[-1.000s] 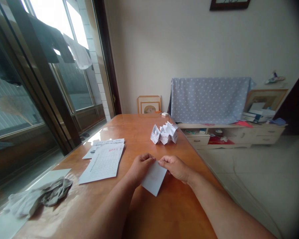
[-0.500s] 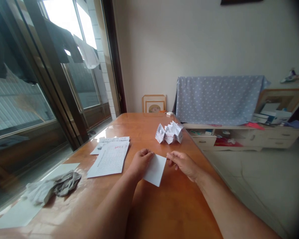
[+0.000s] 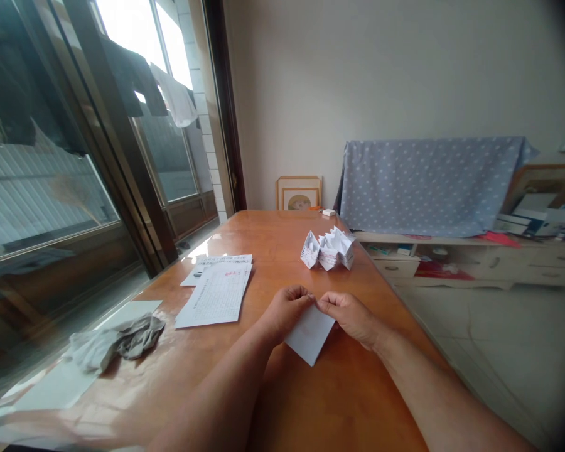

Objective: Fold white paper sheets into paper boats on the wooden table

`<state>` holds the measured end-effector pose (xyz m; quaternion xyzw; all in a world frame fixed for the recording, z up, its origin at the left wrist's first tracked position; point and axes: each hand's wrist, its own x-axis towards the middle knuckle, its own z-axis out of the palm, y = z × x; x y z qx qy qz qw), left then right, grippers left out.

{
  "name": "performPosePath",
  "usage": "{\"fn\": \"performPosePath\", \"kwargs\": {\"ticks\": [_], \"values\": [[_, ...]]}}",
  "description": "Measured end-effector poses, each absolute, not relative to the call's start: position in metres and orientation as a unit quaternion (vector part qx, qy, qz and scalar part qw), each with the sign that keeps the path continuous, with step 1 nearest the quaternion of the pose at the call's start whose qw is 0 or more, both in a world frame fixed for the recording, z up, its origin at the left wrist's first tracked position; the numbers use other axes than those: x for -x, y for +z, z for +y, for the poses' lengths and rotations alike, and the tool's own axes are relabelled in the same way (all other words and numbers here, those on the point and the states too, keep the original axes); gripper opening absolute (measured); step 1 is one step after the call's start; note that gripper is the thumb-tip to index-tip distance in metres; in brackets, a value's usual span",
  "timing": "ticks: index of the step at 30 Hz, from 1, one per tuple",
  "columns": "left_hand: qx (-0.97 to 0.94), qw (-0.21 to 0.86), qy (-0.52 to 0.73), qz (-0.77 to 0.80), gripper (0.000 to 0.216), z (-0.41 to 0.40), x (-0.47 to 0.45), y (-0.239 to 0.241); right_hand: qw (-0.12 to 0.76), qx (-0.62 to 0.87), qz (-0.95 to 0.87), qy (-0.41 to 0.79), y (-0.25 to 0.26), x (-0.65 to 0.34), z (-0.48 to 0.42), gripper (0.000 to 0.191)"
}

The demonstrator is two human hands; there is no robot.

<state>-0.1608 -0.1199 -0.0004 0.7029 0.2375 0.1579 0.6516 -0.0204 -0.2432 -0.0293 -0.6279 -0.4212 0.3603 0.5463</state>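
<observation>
A folded square of white paper [image 3: 312, 336] is held above the wooden table, one corner pointing down toward me. My left hand [image 3: 290, 311] is closed on its upper left edge. On the upper right side, my right hand [image 3: 351, 314] pinches the same paper, thumb and fingers together. The fingertips of both hands almost meet at the top corner, partly hiding it. Beyond my hands stand several folded paper shapes [image 3: 328, 250] with pointed tips, grouped close together.
Printed sheets [image 3: 219, 295] lie stacked on the left of the wooden table [image 3: 282, 238]. A crumpled grey cloth [image 3: 139, 336] rests on pale sheets near the left edge. A small white box [image 3: 328, 213] sits at the far end. A low cabinet [image 3: 492, 262] stands at right.
My right hand, beside the paper earlier, has closed on its upper right side. The paper has turned so a corner points down. The view has shifted slightly.
</observation>
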Motion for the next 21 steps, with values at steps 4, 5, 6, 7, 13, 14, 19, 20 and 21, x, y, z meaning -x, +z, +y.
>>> {"fn": "performPosePath", "kwargs": {"ticks": [4, 5, 6, 7, 13, 14, 19, 20, 21], "values": [[-0.709, 0.647, 0.153, 0.236, 0.013, -0.1214, 0.1616, 0.0004, 0.547, 0.617, -0.425, 0.374, -0.0325, 0.0205, -0.2427, 0.039], [-0.711, 0.644, 0.154, 0.239, 0.012, -0.1217, 0.1616, 0.0005, 0.544, 0.618, -0.424, 0.378, -0.0329, 0.0206, -0.2426, 0.04], [-0.711, 0.64, 0.156, 0.243, 0.011, -0.122, 0.1616, 0.0005, 0.541, 0.62, -0.422, 0.381, -0.0332, 0.0206, -0.2423, 0.04], [-0.711, 0.638, 0.159, 0.249, 0.009, -0.1222, 0.1615, 0.0004, 0.538, 0.623, -0.419, 0.383, -0.0333, 0.0205, -0.242, 0.04], [-0.69, 0.657, 0.163, 0.255, 0.011, -0.1215, 0.1612, -0.0016, 0.543, 0.634, -0.415, 0.362, -0.0339, 0.0192, -0.2397, 0.041], [-0.687, 0.661, 0.162, 0.254, 0.012, -0.1213, 0.1612, -0.002, 0.545, 0.636, -0.414, 0.356, -0.0343, 0.019, -0.2394, 0.041], [-0.679, 0.671, 0.155, 0.255, 0.012, -0.1203, 0.1604, -0.005, 0.549, 0.646, -0.407, 0.34, -0.0374, 0.0182, -0.2381, 0.039], [-0.676, 0.673, 0.157, 0.255, 0.013, -0.1199, 0.16, -0.0059, 0.551, 0.646, -0.405, 0.339, -0.0375, 0.0181, -0.238, 0.039], [-0.673, 0.675, 0.161, 0.256, 0.014, -0.1194, 0.1595, -0.0069, 0.552, 0.646, -0.403, 0.34, -0.0372, 0.0182, -0.2379, 0.039]]}}
